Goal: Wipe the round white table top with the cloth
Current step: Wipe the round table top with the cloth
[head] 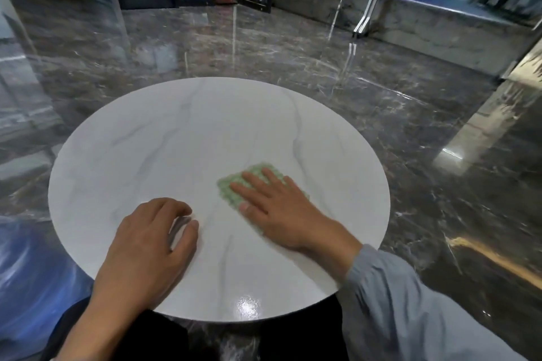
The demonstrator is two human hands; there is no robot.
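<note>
Right hand (281,208) is pressed flat, fingers spread, on the green cloth (258,182); left hand (149,246) is rested loosely curled on the counter (176,132) — wiping judged underway, far half apparently left.

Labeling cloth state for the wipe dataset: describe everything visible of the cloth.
The cloth is small, pale green, with a nubby, bumpy weave; its edges are blurred. It lies flat on the white marble-look table top, on the right half, nearer the person. The right hand presses on it palm down, fingers spread, hiding most of it. The left hand rests apart, not touching it.
</note>
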